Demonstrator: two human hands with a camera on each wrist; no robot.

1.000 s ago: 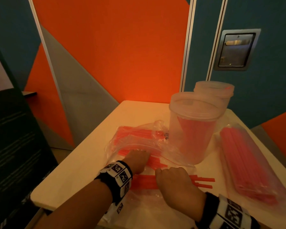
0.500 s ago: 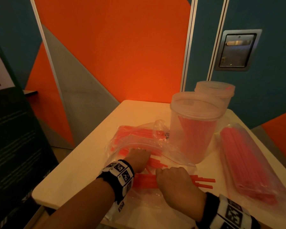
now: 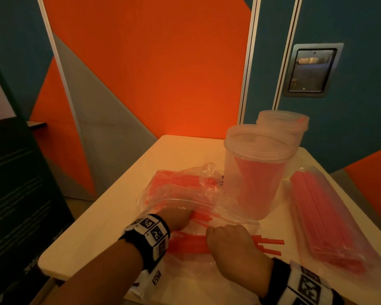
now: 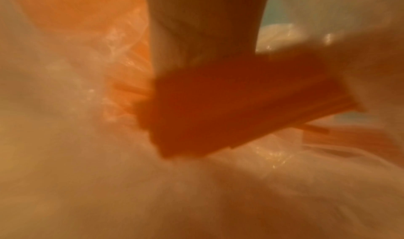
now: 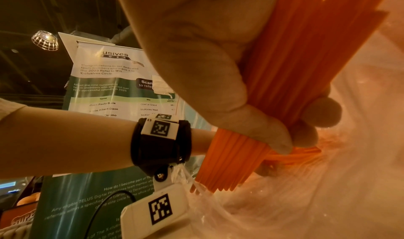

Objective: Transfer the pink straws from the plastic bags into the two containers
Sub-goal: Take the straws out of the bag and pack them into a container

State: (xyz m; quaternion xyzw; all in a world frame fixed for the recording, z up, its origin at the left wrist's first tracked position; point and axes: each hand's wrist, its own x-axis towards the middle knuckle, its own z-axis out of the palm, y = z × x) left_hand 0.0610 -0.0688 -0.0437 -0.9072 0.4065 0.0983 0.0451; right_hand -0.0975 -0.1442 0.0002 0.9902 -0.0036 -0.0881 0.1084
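Your right hand [image 3: 233, 245] is clamped round a bundle of pink straws [image 5: 290, 80], thumb over the top and fingertips curled beneath, lying across the open bag [image 3: 185, 201] just ahead of your wrists. Your left hand [image 3: 178, 219] reaches into that bag's mouth beside it; whether its fingers are curled on straws or only steadying the plastic, I cannot tell. Compared with a second ago, almost nothing has shifted: both hands sit where they were, so the bundle is gathered but not yet lifted. Beyond your right hand stands the near container [image 3: 255, 172], partly filled, with the second container [image 3: 282, 124] behind it. To your right, a full bag [image 3: 330, 216] waits.
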